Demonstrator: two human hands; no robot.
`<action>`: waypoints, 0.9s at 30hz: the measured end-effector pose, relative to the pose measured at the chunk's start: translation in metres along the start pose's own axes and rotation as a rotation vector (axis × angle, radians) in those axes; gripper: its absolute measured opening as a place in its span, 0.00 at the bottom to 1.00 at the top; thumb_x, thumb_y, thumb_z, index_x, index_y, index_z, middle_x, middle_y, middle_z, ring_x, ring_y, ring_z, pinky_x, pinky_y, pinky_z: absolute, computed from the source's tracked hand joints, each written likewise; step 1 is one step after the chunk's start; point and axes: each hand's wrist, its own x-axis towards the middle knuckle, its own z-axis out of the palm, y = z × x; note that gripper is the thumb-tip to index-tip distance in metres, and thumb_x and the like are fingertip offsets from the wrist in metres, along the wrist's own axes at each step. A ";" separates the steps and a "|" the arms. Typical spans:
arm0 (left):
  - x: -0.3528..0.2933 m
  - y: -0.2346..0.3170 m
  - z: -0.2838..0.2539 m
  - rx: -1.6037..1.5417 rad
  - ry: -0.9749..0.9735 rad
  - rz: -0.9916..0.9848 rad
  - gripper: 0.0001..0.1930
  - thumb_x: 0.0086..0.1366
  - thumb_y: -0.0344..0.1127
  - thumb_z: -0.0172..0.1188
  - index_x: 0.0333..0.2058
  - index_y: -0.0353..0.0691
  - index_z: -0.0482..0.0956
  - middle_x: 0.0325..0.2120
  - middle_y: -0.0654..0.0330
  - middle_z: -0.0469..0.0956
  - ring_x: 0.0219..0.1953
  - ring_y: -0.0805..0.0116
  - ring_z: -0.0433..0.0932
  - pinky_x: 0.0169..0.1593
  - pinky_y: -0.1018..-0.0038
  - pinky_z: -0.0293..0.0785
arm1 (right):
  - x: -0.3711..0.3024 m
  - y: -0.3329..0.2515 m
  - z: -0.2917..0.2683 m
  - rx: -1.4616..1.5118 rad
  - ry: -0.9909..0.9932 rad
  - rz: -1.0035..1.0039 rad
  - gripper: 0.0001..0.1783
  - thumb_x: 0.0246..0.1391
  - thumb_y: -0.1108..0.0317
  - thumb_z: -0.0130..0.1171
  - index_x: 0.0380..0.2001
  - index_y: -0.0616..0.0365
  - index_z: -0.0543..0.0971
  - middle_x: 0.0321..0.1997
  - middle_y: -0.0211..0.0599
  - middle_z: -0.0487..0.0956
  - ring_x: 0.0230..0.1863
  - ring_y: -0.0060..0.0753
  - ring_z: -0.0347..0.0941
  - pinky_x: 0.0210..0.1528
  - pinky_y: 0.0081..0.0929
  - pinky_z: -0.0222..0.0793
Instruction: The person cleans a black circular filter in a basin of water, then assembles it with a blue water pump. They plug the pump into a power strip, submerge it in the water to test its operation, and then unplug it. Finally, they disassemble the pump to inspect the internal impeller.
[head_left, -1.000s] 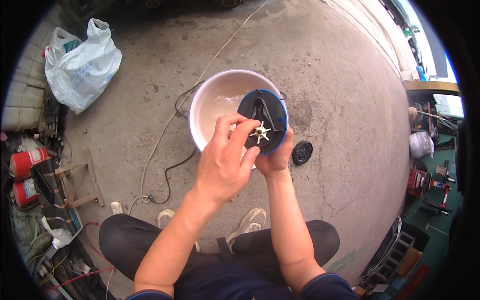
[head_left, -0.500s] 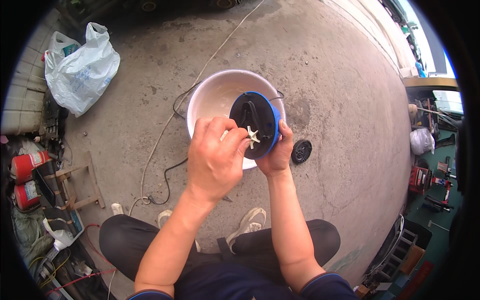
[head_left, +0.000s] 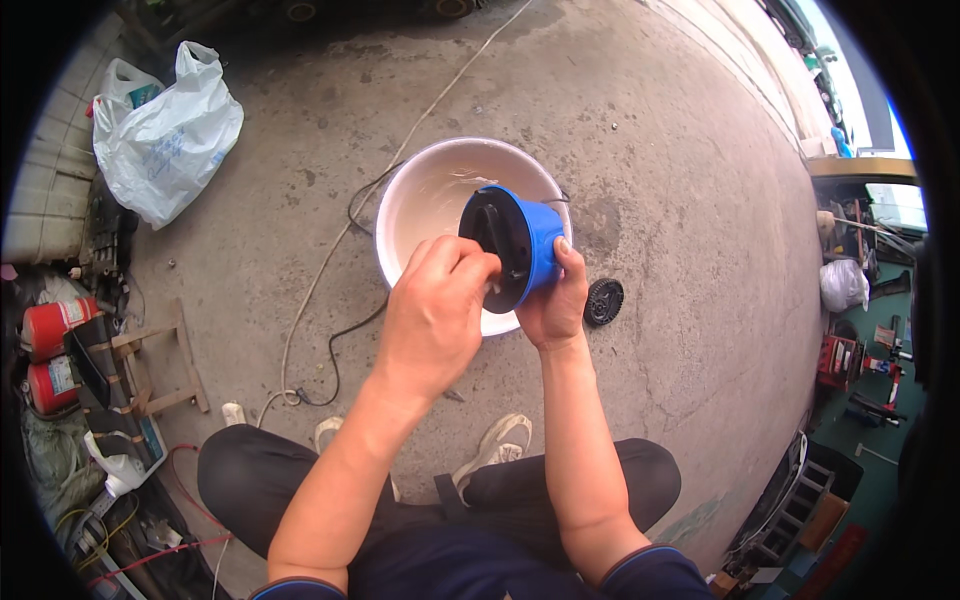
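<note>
My right hand (head_left: 556, 305) holds a small blue submersible pump (head_left: 546, 245) from its right side, the thumb along the casing. Its black face is tilted toward the left. At the lower part of that face, the closed fingertips of my left hand (head_left: 432, 310) pinch the white impeller, which they hide almost wholly. Below the pump stands a round white basin (head_left: 402, 215) with what looks like water inside. A black round slotted cover (head_left: 604, 302) lies on the floor to the right of my right hand.
A dark cable (head_left: 350, 330) and a pale hose (head_left: 310, 300) run over the concrete floor on the left. Farther left are a white plastic bag (head_left: 170, 140), red canisters (head_left: 60, 330) and a wooden frame (head_left: 165, 365). Tools (head_left: 880, 365) line the right edge.
The pump has turned, so more of its blue side shows and its face points more leftward. My left fingertips have moved in against the face, covering the white impeller that showed before.
</note>
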 end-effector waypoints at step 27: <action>-0.002 0.005 -0.001 -0.136 -0.040 -0.025 0.12 0.66 0.24 0.65 0.49 0.37 0.84 0.50 0.50 0.78 0.49 0.53 0.82 0.51 0.63 0.81 | 0.001 0.003 -0.005 0.200 -0.076 0.012 0.40 0.70 0.38 0.47 0.72 0.58 0.72 0.68 0.45 0.80 0.67 0.45 0.78 0.70 0.48 0.75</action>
